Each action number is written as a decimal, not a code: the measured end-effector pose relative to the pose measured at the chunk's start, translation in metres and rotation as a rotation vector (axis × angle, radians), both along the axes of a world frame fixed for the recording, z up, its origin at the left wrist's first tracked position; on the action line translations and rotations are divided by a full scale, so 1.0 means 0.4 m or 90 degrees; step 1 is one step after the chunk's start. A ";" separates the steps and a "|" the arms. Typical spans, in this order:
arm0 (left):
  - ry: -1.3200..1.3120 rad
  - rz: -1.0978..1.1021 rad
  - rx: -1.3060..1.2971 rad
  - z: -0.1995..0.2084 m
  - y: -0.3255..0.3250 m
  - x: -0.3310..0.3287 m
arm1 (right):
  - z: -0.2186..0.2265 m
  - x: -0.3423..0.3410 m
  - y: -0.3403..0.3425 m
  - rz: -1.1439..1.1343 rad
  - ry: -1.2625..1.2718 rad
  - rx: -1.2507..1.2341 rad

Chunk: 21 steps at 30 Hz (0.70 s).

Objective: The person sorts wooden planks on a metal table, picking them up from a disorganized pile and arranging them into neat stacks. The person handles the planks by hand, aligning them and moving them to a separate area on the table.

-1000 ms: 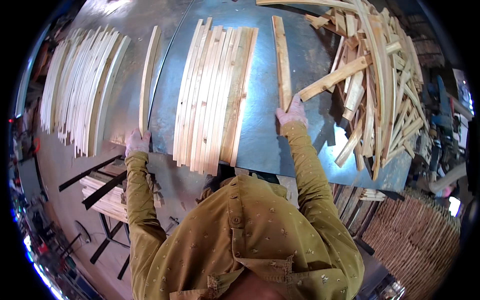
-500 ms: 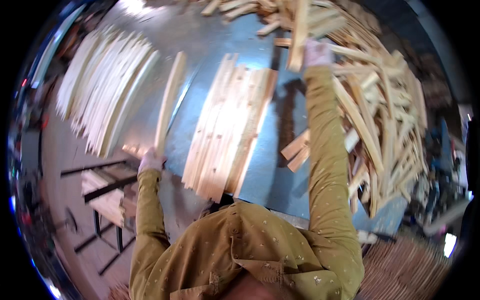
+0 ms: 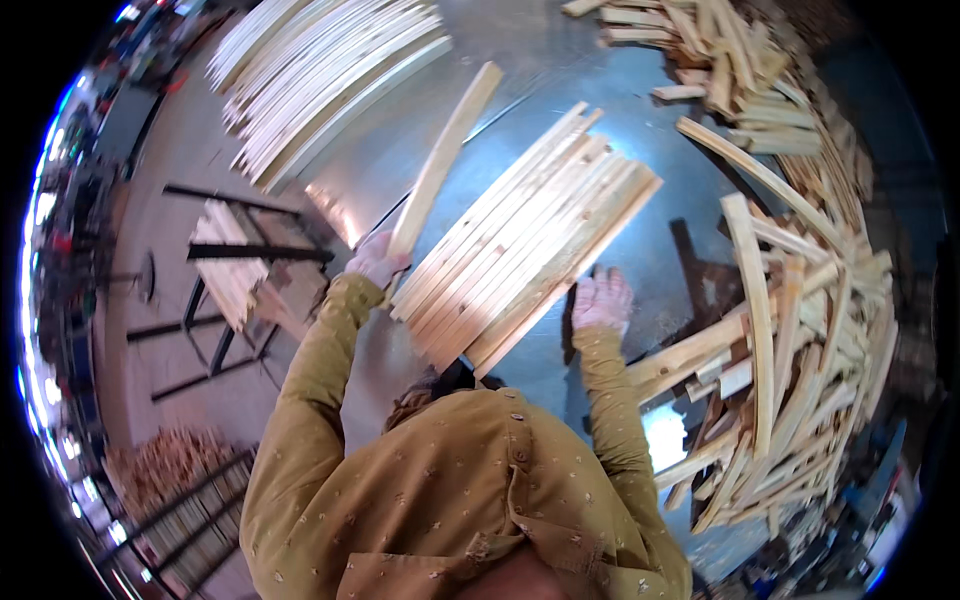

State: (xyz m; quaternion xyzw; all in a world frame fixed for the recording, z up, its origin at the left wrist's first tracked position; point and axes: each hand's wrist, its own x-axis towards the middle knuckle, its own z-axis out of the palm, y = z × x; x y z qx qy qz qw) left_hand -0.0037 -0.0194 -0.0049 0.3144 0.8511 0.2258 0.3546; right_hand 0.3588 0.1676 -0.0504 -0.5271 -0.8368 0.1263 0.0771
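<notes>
One wooden slat point(image 3: 445, 158) is clasped in the left hand point(image 3: 376, 260); the right hand point(image 3: 602, 299), open, is near one slat row point(image 3: 530, 240).

Shirt point(image 3: 420, 460): mustard-brn. fabric w/ small, scattered pale floral print. Long slvs. point(image 3: 300, 400), same matl., run approx. to wrists, w/ creasing noted. Front placket point(image 3: 518, 450) has sm. rd. btns. point(image 3: 517, 419), same color fam.

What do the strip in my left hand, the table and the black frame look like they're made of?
Strip: wood, seemingly bare, as it's pale and straw-coloured without a varnish-like shine. Table: probably sheet metal, smooth, given its blue-grey surface and bright glare. Black frame: perhaps painted steel, judging by its slim dark bars, but I can't be sure.
</notes>
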 end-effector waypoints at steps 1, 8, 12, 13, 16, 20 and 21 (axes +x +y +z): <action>0.017 -0.018 0.020 0.000 0.006 0.007 | -0.031 -0.037 -0.034 0.034 0.060 -0.004; -0.522 0.162 0.379 0.067 -0.136 0.000 | -0.055 -0.169 -0.059 -0.106 0.165 0.039; -0.481 0.425 0.462 0.138 -0.301 -0.030 | -0.044 -0.162 -0.018 -0.031 0.132 -0.098; -0.365 0.452 0.439 0.145 -0.355 -0.055 | -0.005 -0.178 -0.026 -0.059 0.131 -0.147; -0.215 0.519 0.508 0.105 -0.529 -0.185 | 0.047 -0.215 -0.085 -0.118 0.087 -0.071; 0.397 0.729 0.229 -0.120 -0.919 -0.452 | 0.114 -0.319 -0.160 -0.241 0.091 -0.164; 0.348 0.760 0.156 -0.086 -0.959 -0.533 | 0.101 -0.323 -0.174 -0.284 0.165 -0.197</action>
